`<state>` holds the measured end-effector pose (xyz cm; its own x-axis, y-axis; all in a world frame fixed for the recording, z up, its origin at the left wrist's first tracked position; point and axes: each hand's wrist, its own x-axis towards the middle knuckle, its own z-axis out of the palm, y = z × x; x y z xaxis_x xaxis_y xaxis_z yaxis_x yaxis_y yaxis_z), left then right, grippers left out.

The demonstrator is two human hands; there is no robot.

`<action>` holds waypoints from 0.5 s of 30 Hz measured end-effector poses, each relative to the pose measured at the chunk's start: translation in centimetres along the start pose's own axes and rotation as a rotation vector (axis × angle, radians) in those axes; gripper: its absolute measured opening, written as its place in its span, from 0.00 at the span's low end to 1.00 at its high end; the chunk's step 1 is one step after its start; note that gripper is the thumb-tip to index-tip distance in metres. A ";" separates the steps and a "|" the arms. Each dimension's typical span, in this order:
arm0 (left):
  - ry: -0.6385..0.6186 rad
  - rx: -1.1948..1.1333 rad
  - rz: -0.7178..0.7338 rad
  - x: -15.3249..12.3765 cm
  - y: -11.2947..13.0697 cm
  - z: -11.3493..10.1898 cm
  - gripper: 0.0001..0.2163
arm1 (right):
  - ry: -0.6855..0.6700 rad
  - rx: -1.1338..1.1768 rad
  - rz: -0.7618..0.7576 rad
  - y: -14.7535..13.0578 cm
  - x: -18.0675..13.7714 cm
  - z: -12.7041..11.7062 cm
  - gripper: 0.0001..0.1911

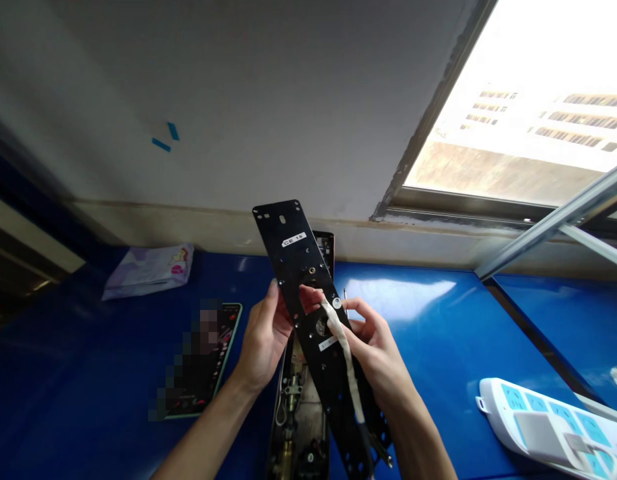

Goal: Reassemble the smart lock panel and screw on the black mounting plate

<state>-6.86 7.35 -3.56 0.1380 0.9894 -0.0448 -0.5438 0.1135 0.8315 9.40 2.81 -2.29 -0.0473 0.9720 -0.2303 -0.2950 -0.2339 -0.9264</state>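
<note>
A long black metal plate (323, 383) with many holes and a white label reading "CE 15" is held up at a tilt. My left hand (262, 340) grips its left edge, thumb in front, with fingertips showing through a square cutout. My right hand (381, 353) is at the plate's right side, its thumb and fingers closed around a white-wrapped cable (350, 373) by the cutout. A round silver disc (337, 303) lies near my right fingertips. Beneath the plate is a long open housing (312, 400) with brass and metal parts inside, partly hidden.
On the blue table (428, 353), a phone (223, 347) with a lit screen lies left of the housing, near a pale purple packet (148, 270). A white power strip (493, 397) with a plugged-in adapter stands right. Behind are a wall, a window and a metal bar (553, 233).
</note>
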 end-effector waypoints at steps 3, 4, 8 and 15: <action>0.047 0.045 0.029 0.4 0.4 -0.1 0.25 | 0.026 0.007 -0.014 0.5 0.6 0.7 0.29; 0.066 0.112 0.061 0.5 0.5 -0.3 0.23 | 0.037 0.011 -0.026 0.6 0.7 0.9 0.29; 0.080 0.250 0.074 1.0 0.6 -0.8 0.17 | 0.035 -0.092 -0.100 0.9 0.9 1.5 0.27; 0.149 0.049 -0.119 1.6 1.0 -1.6 0.20 | 0.067 -0.445 -0.298 0.1 4.1 0.2 0.29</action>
<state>-8.48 9.19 -3.71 0.0731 0.9722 -0.2223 -0.4899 0.2292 0.8411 8.98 6.79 -3.23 0.0416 0.9975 0.0566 0.1473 0.0499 -0.9878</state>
